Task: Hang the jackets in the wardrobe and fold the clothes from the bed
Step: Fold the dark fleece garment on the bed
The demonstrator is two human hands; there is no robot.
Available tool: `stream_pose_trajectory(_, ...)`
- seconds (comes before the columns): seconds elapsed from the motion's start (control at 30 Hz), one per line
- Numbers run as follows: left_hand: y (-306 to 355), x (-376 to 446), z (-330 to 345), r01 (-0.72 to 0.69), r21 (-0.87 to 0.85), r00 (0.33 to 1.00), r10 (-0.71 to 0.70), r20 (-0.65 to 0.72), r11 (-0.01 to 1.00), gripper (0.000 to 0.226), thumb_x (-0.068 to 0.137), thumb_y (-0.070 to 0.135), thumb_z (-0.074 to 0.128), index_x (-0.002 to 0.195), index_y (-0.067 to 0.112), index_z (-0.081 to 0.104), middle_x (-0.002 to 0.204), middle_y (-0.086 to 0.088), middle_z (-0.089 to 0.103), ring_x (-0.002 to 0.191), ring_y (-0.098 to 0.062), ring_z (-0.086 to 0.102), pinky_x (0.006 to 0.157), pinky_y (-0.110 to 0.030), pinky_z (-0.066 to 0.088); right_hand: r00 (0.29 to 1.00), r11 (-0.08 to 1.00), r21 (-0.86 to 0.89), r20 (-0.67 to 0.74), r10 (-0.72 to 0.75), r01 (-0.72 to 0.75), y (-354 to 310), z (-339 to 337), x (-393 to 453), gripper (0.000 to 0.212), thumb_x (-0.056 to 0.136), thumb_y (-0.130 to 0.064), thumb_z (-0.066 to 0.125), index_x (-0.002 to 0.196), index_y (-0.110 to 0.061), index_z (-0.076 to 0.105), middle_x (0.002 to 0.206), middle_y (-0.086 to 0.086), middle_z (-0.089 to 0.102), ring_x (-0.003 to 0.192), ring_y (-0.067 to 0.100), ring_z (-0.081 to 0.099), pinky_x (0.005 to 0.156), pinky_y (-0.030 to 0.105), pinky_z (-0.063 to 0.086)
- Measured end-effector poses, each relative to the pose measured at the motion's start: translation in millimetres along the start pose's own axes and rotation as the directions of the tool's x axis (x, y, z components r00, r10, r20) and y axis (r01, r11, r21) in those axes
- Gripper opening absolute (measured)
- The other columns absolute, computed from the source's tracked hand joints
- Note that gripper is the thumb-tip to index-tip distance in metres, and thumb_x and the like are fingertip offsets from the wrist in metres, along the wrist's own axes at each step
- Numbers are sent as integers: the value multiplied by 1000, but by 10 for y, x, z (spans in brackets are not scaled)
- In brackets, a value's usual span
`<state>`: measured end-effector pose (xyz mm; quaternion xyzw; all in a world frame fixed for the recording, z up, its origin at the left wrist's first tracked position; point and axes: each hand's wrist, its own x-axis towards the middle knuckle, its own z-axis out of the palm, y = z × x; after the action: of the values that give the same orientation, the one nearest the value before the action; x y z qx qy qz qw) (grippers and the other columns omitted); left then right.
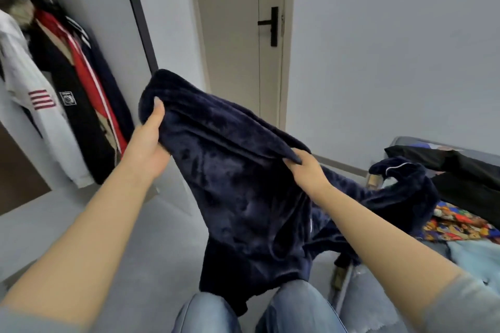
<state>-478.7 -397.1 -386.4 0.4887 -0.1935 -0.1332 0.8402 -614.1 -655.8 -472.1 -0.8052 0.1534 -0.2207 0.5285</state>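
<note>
The fingers of the left hand (151,140) were hidden behind the dark blue fleece garment (243,192); only the thumb showed. The fingertips of the right hand (305,167) were also covered by a fold of it. Its lower end was lost between the knees, and the far part ran onto the bed (378,305), which the right and bottom edges cut off. The wardrobe (40,62) was blurred and cut by the left edge, so the badge on the black jacket (78,127) could not be read. The black thing (446,159) on the bed was perhaps a jacket.
</note>
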Motion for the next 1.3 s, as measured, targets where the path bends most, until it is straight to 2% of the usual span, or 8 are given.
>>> stream_pose_trajectory(0.13,234,33,-291,-19,-98,993,7,-121,995,50,94,48,54,133,17,56,127,-4,66,115,-20,64,95,-40,51,992,993,40,37,-117,115,-537,9,313,30,101,-2,42,107,-23,63,97,-5,67,93,10,60,87,22,48)
stream_pose_trajectory(0.3,761,33,-397,-97,-124,970,66,-234,988,59,89,55,57,135,19,55,126,-4,67,112,-21,66,87,-41,55,987,962,247,82,-137,113,-1044,294,567,36,103,-5,41,100,-32,65,91,-18,69,81,-8,64,70,6,48)
stream_pose_trajectory(0.6,1496,-213,-289,-177,-7,965,172,-196,984,57,90,52,58,137,21,53,127,-2,66,113,-20,65,84,-37,57,981,849,515,73,-177,115,-1528,619,680,32,102,-1,37,114,-18,61,119,8,64,112,23,59,105,37,46)
stream_pose_trajectory(0.87,979,-555,445,-59,-35,991,63,118,998,42,95,32,59,129,8,60,127,-14,65,118,-28,62,90,-37,55,999,762,648,-48,23,14,-1127,-14,419,20,98,-8,46,103,-19,62,69,-10,71,63,6,66,54,21,51)
stream_pose_trajectory(0.97,351,-644,901,86,-3,982,-84,170,996,35,95,27,60,125,9,63,121,-12,68,113,-26,65,90,-34,56,988,774,630,-77,134,-56,-754,-436,165,16,95,-9,49,96,-19,62,75,-1,64,65,14,57,60,27,46)
stream_pose_trajectory(1.03,-242,-786,1198,277,11,938,-273,212,961,34,95,29,60,124,11,64,118,-9,70,109,-23,67,84,-30,57,953,726,676,-118,278,-128,-423,-758,-73,18,99,-12,45,88,-16,57,79,5,57,69,18,52,65,30,41)
stream_pose_trajectory(1.17,-1587,-1384,1775,663,40,713,-647,272,748,28,95,29,63,118,14,66,107,-8,74,97,-21,72,73,-30,59,856,727,622,-171,488,-290,352,-1429,-677,28,105,-13,33,84,-18,49,80,2,55,73,14,52,72,28,46)
stream_pose_trajectory(1.3,-2560,-1956,2071,765,258,553,-807,205,590,23,99,28,55,119,18,62,113,-4,70,106,-18,65,89,-30,53,678,629,517,-120,726,-581,1064,-1861,-1353,16,101,-14,48,88,-10,57,77,8,62,72,20,59,64,30,51)
